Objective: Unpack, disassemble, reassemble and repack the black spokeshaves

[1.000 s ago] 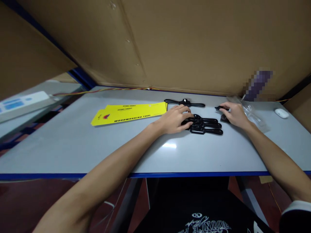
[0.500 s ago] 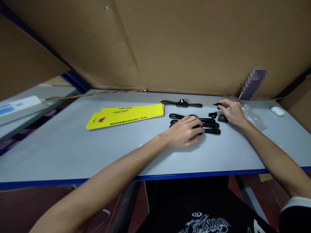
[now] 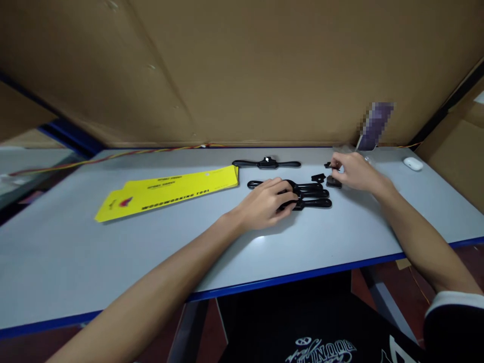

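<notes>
My left hand (image 3: 264,204) lies over the middle of a group of black two-handled tool bodies (image 3: 313,194) on the grey table (image 3: 113,252), fingers curled on the nearest one. My right hand (image 3: 353,171) is farther right, pinching a small black part (image 3: 328,165) at its fingertips. Two more small black parts (image 3: 318,177) lie beside that hand. A separate black tool with a metal centre (image 3: 266,163) rests farther back.
Yellow printed cards (image 3: 170,191) lie to the left. A white earbud case (image 3: 413,163) sits at the far right, clear plastic wrap behind my right hand. Cardboard walls enclose the back and sides. A coloured wire (image 3: 113,155) runs along the rear edge.
My left hand slid from the left ends of the tool bodies onto their middle. My right hand lifted a small black part. The view swung right.
</notes>
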`<action>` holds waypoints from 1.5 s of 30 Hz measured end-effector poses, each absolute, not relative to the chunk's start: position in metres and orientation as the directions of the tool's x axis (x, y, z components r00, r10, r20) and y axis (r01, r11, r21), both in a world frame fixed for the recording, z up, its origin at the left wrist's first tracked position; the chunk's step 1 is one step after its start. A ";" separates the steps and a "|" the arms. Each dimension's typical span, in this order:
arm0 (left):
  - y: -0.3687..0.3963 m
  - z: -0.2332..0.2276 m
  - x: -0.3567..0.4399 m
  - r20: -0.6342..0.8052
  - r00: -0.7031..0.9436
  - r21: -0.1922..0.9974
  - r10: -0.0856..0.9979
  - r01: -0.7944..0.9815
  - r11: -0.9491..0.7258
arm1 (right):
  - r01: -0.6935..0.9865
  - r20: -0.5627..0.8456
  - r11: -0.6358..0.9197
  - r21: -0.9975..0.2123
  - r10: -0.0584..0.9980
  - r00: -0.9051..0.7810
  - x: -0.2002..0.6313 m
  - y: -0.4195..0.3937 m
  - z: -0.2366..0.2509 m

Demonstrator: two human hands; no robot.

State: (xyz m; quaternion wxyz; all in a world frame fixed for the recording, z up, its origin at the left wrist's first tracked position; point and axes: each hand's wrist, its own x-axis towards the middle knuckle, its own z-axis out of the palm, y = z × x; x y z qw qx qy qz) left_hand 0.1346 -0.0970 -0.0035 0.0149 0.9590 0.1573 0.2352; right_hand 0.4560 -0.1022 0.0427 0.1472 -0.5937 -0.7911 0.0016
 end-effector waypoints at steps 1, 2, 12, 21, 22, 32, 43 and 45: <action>-0.097 -0.003 0.134 0.442 0.841 0.102 0.312 0.299 -0.949 | 0.947 0.212 0.278 -0.162 0.947 -0.241 0.456 -0.103 0.045; -0.097 -0.003 0.134 0.436 0.843 0.101 0.315 0.302 -0.948 | 0.954 0.185 0.265 -0.142 0.954 -0.237 0.456 -0.104 0.048; -0.096 -0.003 0.134 0.464 0.833 0.098 0.302 0.290 -0.952 | 0.981 -0.089 0.190 -0.045 0.977 -0.193 0.456 -0.111 0.057; -0.096 -0.003 0.132 0.370 0.855 0.155 0.363 0.328 -0.932 | 0.995 -0.244 0.084 -0.053 0.965 -0.094 0.454 -0.118 0.065; -0.096 -0.004 0.132 0.365 0.857 0.146 0.363 0.332 -0.932 | 0.996 -0.246 0.079 -0.050 0.965 -0.088 0.453 -0.118 0.065; -0.096 -0.002 0.134 0.339 0.862 0.157 0.378 0.344 -0.926 | 0.990 -0.163 0.141 0.030 0.977 -0.134 0.457 -0.114 0.059; -0.096 0.000 0.133 0.313 0.861 0.202 0.401 0.352 -0.914 | 0.937 0.046 0.331 -0.107 0.944 -0.328 0.432 -0.125 0.064; -0.097 0.004 0.131 0.293 0.864 0.180 0.409 0.371 -0.911 | 0.895 0.102 0.412 -0.173 0.911 -0.400 0.423 -0.130 0.059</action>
